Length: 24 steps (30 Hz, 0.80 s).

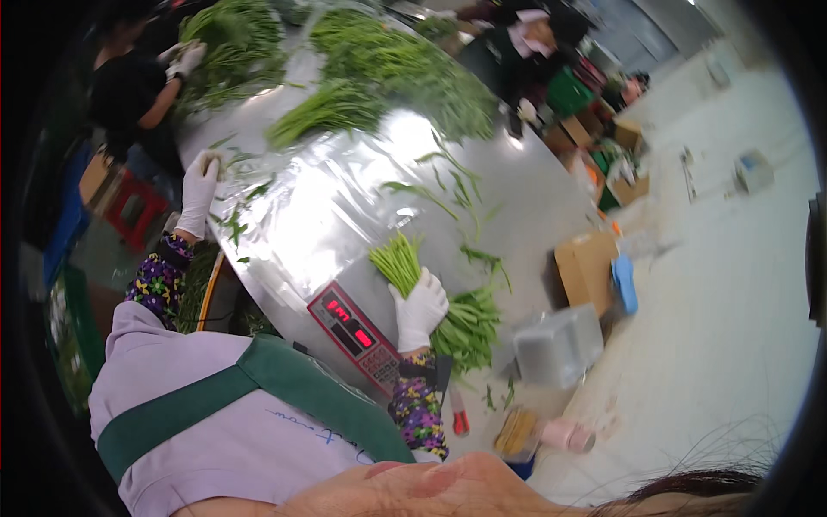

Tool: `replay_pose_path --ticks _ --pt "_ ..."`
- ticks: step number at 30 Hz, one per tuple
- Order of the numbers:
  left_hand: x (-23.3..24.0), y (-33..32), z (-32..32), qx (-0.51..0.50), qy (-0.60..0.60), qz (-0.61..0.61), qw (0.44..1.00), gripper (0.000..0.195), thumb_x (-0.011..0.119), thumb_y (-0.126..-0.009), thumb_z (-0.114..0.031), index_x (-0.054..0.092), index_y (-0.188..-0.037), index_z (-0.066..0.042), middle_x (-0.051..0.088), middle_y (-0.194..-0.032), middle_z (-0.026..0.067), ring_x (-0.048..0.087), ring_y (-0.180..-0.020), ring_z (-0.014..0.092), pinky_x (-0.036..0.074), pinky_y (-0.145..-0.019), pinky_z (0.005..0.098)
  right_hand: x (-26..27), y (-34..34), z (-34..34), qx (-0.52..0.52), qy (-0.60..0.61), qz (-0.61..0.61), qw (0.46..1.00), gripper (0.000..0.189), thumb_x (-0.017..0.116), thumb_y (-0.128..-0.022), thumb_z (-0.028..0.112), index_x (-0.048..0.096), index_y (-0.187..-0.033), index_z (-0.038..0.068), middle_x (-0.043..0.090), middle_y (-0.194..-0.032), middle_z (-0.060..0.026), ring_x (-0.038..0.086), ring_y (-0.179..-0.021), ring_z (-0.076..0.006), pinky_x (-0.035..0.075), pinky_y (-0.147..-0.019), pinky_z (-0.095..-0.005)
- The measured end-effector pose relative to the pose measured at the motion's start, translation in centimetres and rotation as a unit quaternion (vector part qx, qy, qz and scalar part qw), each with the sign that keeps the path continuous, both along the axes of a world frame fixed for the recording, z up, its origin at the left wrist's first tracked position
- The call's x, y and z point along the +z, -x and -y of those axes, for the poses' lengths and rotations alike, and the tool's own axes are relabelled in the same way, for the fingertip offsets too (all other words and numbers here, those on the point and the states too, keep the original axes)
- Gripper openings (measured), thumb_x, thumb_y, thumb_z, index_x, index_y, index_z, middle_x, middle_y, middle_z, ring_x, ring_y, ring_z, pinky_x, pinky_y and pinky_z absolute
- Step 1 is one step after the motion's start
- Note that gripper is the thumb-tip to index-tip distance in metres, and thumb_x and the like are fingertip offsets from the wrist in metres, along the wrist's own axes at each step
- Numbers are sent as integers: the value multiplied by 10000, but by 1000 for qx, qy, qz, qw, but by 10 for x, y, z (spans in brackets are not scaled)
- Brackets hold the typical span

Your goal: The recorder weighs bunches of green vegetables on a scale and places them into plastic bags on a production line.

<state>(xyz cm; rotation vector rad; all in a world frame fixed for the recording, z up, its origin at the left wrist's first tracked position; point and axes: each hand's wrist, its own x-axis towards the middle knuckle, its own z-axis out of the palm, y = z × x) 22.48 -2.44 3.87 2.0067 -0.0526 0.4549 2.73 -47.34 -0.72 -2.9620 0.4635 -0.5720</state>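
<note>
My right hand point(420, 312), in a white glove, grips a bunch of leafy green vegetables point(466, 326) across its stems. The cut stem ends point(395, 260) point up-left and the leaves spread out lower right. The bunch is over or beside a digital scale, whose red-framed panel point(354, 336) shows lit red digits; the bunch and my hand partly hide the scale. My left hand point(201, 184), also gloved, is at the left edge of the metal table point(517, 194), near loose leaf scraps point(240, 216). Its curled fingertips are blurred, so any held item is unclear.
Large heaps of greens point(400, 64) cover the far table. A cardboard box point(585, 271), a clear plastic bin point(559, 346), a red-handled knife point(459, 420) and a pink cup point(567, 434) line the right side. Co-workers stand far left and far right. A red stool point(136, 210) is at left.
</note>
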Motion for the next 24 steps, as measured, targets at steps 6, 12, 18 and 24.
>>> replay_pose_path --ticks 6,12,18,24 --pt "-11 81 -100 223 -471 -164 837 327 652 -806 -270 617 -1112 -163 567 -1175 120 631 -895 331 509 -714 445 8 4 2 9 -30 -39 999 920 739 -641 573 406 -1355 99 566 -1119 -104 534 -1022 -304 400 -885 -430" --pt "-5 18 -116 142 -336 -72 928 268 568 -857 -330 657 -1016 -133 663 -925 128 629 -881 329 492 -743 435 34 10 -12 28 7 -35 999 981 722 -655 591 340 -1423 115 444 -1331 -122 395 -1254 -300 241 -1054 -576" --pt "3 -124 -29 15 -279 -11 960 495 632 -830 -319 532 -1249 -75 669 -994 144 646 -917 302 504 -784 377 52 16 -48 -45 57 39 997 661 684 -757 340 463 -1324 83 477 -1267 -119 426 -1219 -305 255 -1046 -578" --pt "-56 -239 62 -18 -335 -147 930 888 713 -693 -470 335 -1412 -111 494 -1314 180 476 -1219 321 374 -1006 471 67 -30 -139 -52 15 66 996 442 687 -737 125 561 -1157 67 567 -1122 -117 511 -1090 -307 314 -968 -520"
